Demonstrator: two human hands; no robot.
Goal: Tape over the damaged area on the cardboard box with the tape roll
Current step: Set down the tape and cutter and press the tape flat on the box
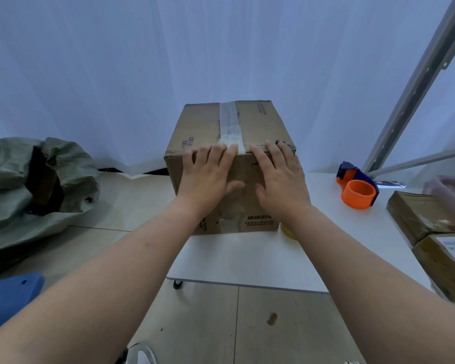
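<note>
A brown cardboard box (202,124) stands on the white table (247,261), with a strip of clear tape (229,122) running down the middle of its top and over the near edge. My left hand (208,174) lies flat on the box's front face, fingertips at the top edge beside the tape. My right hand (279,177) lies flat next to it, fingers spread over the same edge. Neither hand holds anything. The orange and blue tape dispenser (356,189) sits on the table to the right of the box, apart from both hands.
Two brown parcels (426,219) lie at the table's right edge. A grey-green sack (37,185) slumps on the floor at left. A metal shelf frame (418,82) rises at right. A blue chair part (8,298) is at lower left. A white curtain hangs behind.
</note>
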